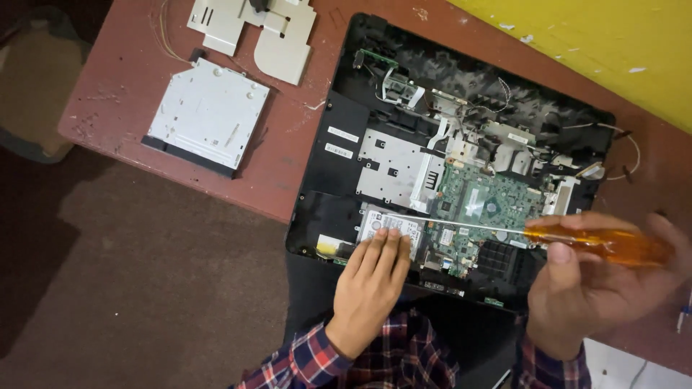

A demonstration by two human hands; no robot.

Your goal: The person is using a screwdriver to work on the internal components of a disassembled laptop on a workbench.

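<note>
An opened black laptop chassis lies on a reddish table, with its green circuit board and metal shields exposed. My left hand rests flat, fingers together, on the silver hard drive at the chassis's near edge. My right hand grips a screwdriver by its amber handle. The thin metal shaft points left across the board, with its tip near the drive's right side. Plaid sleeves cover both wrists.
A silver optical drive lies on the table to the left of the laptop. Flat white metal brackets sit at the far edge. A yellow wall rises at the back right. Loose wires trail off the chassis's right side.
</note>
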